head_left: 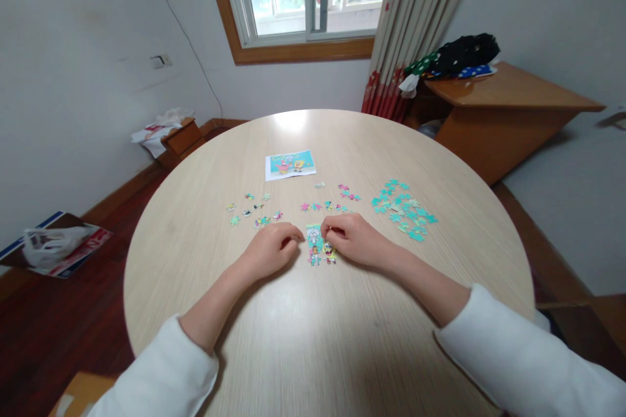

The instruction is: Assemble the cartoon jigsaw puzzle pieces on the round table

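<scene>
A partly joined jigsaw puzzle (313, 249) lies on the table between my hands, showing a pale blue-green cartoon figure and a yellow one. My left hand (274, 249) rests just left of it, fingers loosely bent, thumb and index tips slightly apart, with nothing visible between them. My right hand (356, 238) is at the puzzle's upper right edge, its fingertips pinched together. What they pinch is mostly hidden, but they touch the puzzle's edge. Loose puzzle pieces (265, 221) lie beyond my left hand. Others, pink and teal pieces (351, 196), lie beyond my right hand.
A pile of teal puzzle pieces (403, 208) lies on the right of the round table (313, 352). A printed reference picture (292, 163) lies farther back. Beyond the table stand a wooden desk (513, 94) with cloths (464, 54), a curtain (415, 6) and a window.
</scene>
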### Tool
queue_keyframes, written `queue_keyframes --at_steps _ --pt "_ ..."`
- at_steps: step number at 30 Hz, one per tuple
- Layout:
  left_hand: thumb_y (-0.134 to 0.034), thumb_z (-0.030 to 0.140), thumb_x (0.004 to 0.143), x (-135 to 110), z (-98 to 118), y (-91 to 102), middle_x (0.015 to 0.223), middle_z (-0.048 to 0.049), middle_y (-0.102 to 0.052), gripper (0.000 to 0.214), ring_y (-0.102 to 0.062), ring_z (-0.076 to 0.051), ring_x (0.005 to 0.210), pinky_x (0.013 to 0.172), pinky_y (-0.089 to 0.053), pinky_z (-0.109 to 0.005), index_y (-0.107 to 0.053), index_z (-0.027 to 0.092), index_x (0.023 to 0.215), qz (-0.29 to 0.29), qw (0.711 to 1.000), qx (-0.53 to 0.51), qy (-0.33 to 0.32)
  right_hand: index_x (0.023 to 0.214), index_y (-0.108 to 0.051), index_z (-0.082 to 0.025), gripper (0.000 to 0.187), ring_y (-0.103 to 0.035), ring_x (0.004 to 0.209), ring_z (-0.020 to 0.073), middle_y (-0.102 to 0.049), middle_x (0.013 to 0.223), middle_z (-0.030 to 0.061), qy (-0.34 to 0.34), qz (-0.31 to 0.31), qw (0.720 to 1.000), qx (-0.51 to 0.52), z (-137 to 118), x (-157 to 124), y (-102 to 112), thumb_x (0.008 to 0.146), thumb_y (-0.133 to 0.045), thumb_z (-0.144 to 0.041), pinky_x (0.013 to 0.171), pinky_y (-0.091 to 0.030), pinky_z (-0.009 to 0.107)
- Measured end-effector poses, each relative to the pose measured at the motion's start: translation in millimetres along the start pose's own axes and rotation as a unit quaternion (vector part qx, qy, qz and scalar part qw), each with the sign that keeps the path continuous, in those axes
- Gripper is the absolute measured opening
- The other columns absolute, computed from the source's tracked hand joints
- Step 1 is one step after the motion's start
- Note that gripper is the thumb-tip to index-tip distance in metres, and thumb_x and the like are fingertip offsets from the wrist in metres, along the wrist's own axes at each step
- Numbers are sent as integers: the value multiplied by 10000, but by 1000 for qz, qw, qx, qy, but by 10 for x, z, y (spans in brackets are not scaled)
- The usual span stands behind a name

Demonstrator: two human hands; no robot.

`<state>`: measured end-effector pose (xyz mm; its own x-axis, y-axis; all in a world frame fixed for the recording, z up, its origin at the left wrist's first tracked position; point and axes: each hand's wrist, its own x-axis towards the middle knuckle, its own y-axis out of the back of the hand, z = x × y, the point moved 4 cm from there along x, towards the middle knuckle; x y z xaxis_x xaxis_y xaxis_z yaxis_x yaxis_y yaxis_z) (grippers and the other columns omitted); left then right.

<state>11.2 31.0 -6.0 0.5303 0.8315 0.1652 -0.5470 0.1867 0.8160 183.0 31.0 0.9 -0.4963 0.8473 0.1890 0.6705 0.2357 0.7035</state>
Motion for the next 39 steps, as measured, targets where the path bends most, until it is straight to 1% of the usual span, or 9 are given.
queue_keyframes --at_steps 4,7,10,17,20,25,30,35,39 --pt "-452 86 733 21 -121 56 695 -21 -673 231 -574 -137 626 637 -428 -266 -665 172 758 70 996 -3 59 650 -565 -161 198 -460 581 96 -540 612 -11 -21 13 1000 -10 32 1 15 741 -422 -59 601 -322 222" --pt "-453 87 721 28 -158 90 597 7 -604 207 -517 -120 555 583 -390 -246 -640 175 717 110 991 -9 70 662 -575 -161 200 -431 548 86 -520 592 -23 -30 26 999 -14 48 4 22 744 -424 -57 586 -310 219" --pt "-459 102 726 27 -162 116 591 11 -585 179 -502 -118 552 583 -384 -247 -617 178 692 137 988 -15 75 684 -593 -161 195 -417 531 85 -493 568 -34 -44 41 998 -20 62 8 31 745 -437 -61 580 -300 220" --pt "-461 120 730 21 -192 168 631 7 -592 160 -514 -134 587 612 -401 -264 -608 182 715 178 979 -16 94 833 -647 -164 192 -359 494 94 -375 502 -69 -73 74 994 -28 79 7 73 797 -462 -129 572 -276 229" --pt "-464 129 737 18 -211 174 639 7 -585 156 -507 -133 585 606 -400 -263 -611 181 736 188 978 -18 94 901 -653 -165 212 -355 496 99 -372 503 -72 -77 81 993 -25 80 6 80 811 -462 -146 577 -278 232" --pt "-477 139 735 15 -239 186 645 10 -569 144 -487 -128 577 594 -389 -260 -614 182 750 210 973 -22 94 923 -655 -163 214 -362 504 104 -382 514 -69 -86 83 993 -21 77 9 81 821 -467 -169 587 -286 239" --pt "-483 154 735 10 -273 252 671 -8 -596 126 -533 -150 635 646 -410 -284 -601 187 702 251 962 -11 112 917 -657 -159 216 -354 500 102 -380 516 -70 -84 89 992 -17 103 15 81 817 -466 -164 585 -287 237" --pt "-486 158 729 -35 -268 394 692 -15 -630 129 -588 -181 723 822 -406 -355 -605 193 693 318 937 35 137 909 -660 -148 216 -362 505 104 -390 527 -67 -83 97 992 -9 163 26 85 813 -467 -166 585 -295 238" --pt "-496 173 716 -46 -276 440 731 -29 -645 118 -595 -192 748 860 -397 -378 -612 189 696 336 929 34 151 911 -659 -149 222 -369 505 105 -397 517 -70 -83 93 992 -7 190 29 81 802 -466 -150 585 -296 233"
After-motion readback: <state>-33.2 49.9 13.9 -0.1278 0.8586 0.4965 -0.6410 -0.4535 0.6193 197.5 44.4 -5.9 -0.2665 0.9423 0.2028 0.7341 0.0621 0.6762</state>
